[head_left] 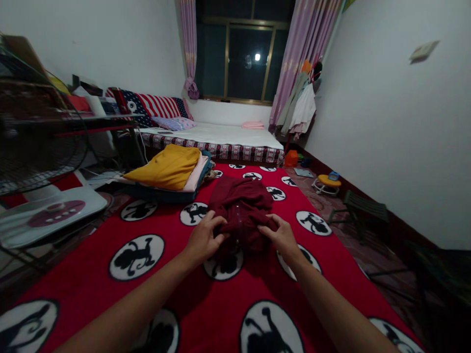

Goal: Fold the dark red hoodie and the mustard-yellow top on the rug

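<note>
A dark red zippered garment (pixel 241 198) lies bunched on the red blanket (pixel 206 309) with black-and-white monkey circles. My left hand (pixel 206 235) pinches its near left edge between thumb and fingers. On the near right edge, my right hand (pixel 281 238) grips the cloth in the same way. A short zipper line runs down the garment's middle, between my hands. Left of and beyond it sits a stack of folded clothes, with a yellow garment (pixel 172 164) on top and pink and dark teal ones below.
A fan with a white base (pixel 55 215) stands at the left beside a cluttered desk (pixel 73 120). Beyond the blanket is a bed (pixel 221 135) under the window. Along the right wall are a yellow-topped stool (pixel 328 181) and a dark folding stool (pixel 364 206).
</note>
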The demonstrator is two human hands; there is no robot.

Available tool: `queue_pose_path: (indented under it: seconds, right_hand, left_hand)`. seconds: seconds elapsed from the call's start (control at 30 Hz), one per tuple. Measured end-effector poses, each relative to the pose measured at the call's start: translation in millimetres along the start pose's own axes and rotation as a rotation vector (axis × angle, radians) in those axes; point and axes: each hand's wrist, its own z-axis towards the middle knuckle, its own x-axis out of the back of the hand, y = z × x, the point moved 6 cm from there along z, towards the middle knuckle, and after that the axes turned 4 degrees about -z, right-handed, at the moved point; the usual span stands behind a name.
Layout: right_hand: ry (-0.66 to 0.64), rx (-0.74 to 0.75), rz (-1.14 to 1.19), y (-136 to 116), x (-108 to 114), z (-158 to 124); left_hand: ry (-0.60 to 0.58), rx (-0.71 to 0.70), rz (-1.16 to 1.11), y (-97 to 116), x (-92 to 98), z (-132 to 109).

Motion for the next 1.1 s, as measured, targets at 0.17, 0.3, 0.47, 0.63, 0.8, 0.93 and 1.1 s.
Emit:
queue_pose_path:
  seconds: [0.17,0.3,0.47,0.63,0.8,0.93,1.1]
  right_hand:
    - [0.063,0.074,-0.152,5,34,-4]
    - [0.106,0.051,-0.210,27,35,9]
    - [0.093,0.033,-0.230,42,2,21]
    - [0.049,0.218,-0.312,32,-19,8]
    - [-0.061,0.398,-0.271,14,-19,-7]
    - [-0.131,0.503,-0.248,5,-23,-14]
    - [0.090,0.336,-0.007,14,-8,-9]
  left_hand:
    - [0.117,-0.041,-0.104,-3,38.8,-8]
    - [0.182,0.079,-0.196,-31,54.6,2]
    - [0.160,-0.042,-0.139,-24,43.0,48]
    - [-0.013,-0.060,0.060,-23,-11.1,97]
    - [-0.119,0.065,0.102,-35,-39.1,123]
    - [0.118,0.076,0.027,-43,6.0,138]
    - [0.482,0.222,-0.039,-86,82.4,124]
